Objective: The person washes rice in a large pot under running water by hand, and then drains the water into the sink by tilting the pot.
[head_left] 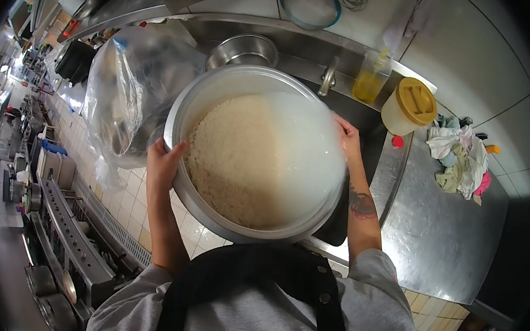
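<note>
A large round metal pot [180, 117] is held up in front of my body, partly over the sink [365, 174]. Pale grains that look like rice [231, 156] are heaped toward its left side. Cloudy white water [307, 156] has gathered on the right, so the pot is tilted that way. My left hand [163, 164] is closed on the left rim, thumb on top. At the right side, my right hand [347, 138] grips the pot's edge, with some of its fingers hidden behind it. The water's far edge is blurred, and the pot covers much of the sink.
Behind the pot stand a steel bowl [243, 49], a faucet [329, 78] and a bottle of yellow liquid [371, 79]. A yellow-lidded tub [409, 105] and crumpled cloths [464, 154] sit on the right. A big clear plastic bag [137, 78] bulges at left. Stoves [76, 237] line the lower left.
</note>
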A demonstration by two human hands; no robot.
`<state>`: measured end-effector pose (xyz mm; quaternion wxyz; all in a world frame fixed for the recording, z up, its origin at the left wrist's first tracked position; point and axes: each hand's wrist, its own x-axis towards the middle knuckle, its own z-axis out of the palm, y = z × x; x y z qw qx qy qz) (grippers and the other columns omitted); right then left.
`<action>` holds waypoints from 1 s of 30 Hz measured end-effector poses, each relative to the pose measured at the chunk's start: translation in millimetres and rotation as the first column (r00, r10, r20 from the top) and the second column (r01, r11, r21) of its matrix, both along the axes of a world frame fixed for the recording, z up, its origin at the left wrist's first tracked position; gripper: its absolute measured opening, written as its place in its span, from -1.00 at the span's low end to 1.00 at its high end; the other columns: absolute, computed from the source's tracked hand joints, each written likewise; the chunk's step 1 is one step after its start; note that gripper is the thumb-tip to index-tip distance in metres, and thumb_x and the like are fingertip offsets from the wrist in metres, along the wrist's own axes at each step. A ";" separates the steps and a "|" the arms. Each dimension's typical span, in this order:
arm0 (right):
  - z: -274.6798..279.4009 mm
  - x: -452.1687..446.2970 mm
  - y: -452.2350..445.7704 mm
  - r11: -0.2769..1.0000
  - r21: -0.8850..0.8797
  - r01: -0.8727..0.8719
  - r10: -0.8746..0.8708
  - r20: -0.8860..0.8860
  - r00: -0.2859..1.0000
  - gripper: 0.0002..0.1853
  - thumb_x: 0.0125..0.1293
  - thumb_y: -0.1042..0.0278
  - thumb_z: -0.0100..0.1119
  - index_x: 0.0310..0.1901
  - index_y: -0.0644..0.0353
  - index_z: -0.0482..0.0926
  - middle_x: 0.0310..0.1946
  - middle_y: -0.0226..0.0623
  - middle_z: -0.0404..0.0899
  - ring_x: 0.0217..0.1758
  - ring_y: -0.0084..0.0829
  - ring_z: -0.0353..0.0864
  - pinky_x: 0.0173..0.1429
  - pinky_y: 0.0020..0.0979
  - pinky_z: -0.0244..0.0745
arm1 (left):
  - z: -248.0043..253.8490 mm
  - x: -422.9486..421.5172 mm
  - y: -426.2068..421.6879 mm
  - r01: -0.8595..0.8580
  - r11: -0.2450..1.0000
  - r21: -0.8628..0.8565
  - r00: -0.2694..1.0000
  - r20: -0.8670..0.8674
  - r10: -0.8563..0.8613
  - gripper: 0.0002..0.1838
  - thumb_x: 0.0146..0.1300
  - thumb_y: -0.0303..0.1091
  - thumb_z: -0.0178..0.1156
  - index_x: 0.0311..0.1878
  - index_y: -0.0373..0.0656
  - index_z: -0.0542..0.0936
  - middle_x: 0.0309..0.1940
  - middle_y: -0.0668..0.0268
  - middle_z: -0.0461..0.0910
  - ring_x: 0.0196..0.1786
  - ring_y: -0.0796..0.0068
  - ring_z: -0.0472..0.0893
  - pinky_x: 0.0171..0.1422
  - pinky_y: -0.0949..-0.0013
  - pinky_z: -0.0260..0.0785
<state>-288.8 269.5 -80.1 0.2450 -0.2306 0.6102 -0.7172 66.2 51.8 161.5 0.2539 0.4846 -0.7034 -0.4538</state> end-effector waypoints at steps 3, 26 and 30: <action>2.4 -1.0 1.4 1.000 -0.011 -0.012 0.012 0.032 0.999 -0.71 0.30 0.43 0.07 0.04 0.29 0.52 -0.17 -0.45 0.59 -0.20 -0.70 0.50 -0.08 -0.65 0.41 | 5.1 -5.3 8.7 0.007 1.000 0.006 0.999 -0.045 -0.007 -0.71 0.04 -0.37 0.27 -0.25 -0.40 0.51 -0.43 0.27 0.56 -0.43 0.58 0.49 -0.33 0.45 0.36; 15.1 1.6 6.0 0.999 0.024 0.020 -0.025 0.241 0.970 -0.73 0.30 0.39 0.08 0.01 0.21 0.56 -0.27 -0.52 0.59 -0.34 -0.74 0.49 -0.25 -0.67 0.43 | 10.0 -23.3 20.0 0.016 0.983 -0.181 0.996 0.094 0.001 -0.65 0.03 -0.27 0.28 -0.30 -0.43 0.51 -0.50 0.25 0.55 -0.46 0.56 0.45 -0.34 0.42 0.32; 8.9 -1.3 6.9 1.000 0.000 0.005 -0.005 0.247 0.969 -0.73 0.30 0.39 0.09 0.01 0.20 0.56 -0.30 -0.53 0.58 -0.36 -0.75 0.47 -0.28 -0.67 0.43 | 10.7 -27.2 24.5 0.011 0.982 -0.187 0.998 0.060 0.000 -0.66 0.04 -0.27 0.27 -0.30 -0.42 0.51 -0.50 0.25 0.54 -0.45 0.56 0.45 -0.34 0.42 0.32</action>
